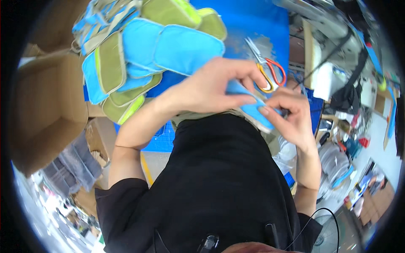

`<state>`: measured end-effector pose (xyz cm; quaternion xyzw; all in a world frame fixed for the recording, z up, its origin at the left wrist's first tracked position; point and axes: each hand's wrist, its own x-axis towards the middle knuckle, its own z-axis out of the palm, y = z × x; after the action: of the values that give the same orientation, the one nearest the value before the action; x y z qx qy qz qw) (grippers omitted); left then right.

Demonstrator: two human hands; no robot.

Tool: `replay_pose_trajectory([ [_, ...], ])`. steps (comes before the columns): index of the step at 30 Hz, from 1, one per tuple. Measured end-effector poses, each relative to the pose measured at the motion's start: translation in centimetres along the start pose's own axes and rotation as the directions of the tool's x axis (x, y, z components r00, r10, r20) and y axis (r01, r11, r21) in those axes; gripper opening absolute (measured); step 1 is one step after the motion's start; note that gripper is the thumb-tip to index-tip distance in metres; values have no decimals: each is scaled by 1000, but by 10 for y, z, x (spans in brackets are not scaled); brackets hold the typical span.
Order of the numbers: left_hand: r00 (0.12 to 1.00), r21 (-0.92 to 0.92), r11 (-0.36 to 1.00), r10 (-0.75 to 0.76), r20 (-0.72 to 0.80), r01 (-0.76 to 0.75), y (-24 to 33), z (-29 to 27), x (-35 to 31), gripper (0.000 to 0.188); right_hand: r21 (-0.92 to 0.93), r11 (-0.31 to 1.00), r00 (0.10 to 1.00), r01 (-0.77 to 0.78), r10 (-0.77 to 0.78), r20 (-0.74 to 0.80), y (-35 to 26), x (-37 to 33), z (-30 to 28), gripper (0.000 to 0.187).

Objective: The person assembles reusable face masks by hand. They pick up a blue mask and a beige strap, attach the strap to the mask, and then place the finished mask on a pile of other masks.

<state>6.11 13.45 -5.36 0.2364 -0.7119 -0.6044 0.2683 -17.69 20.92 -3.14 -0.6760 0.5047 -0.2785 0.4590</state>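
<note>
The left grip point(215, 84) and right grip point(293, 111) both appear clamped, thumb against fingers, on the blue cloth point(254, 111) stretched between them. Just beyond, scissors point(261, 59) on the worktop point(249, 19) could snag a knuckle; left of the grips, a brushing forearm could topple the pile point(187, 48).

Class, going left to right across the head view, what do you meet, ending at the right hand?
Open cardboard box, pile of blue and green fabric pieces, left hand, held blue fabric piece, right hand.
</note>
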Motion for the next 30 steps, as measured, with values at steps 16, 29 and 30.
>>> replay_pose_trajectory([
  [16,976,973,127,76,-204,193,-63,-51,-98,41,-413,862,947,293,-201,252,15,-20,33,18],
  [29,786,53,973,-149,-600,225,12,-102,-36,19,-560,673,875,482,-395,278,-19,-19,7,12],
  [30,800,53,974,-150,-581,222,13,-103,-34,20,-571,668,877,477,-406,257,-21,-19,6,13],
])
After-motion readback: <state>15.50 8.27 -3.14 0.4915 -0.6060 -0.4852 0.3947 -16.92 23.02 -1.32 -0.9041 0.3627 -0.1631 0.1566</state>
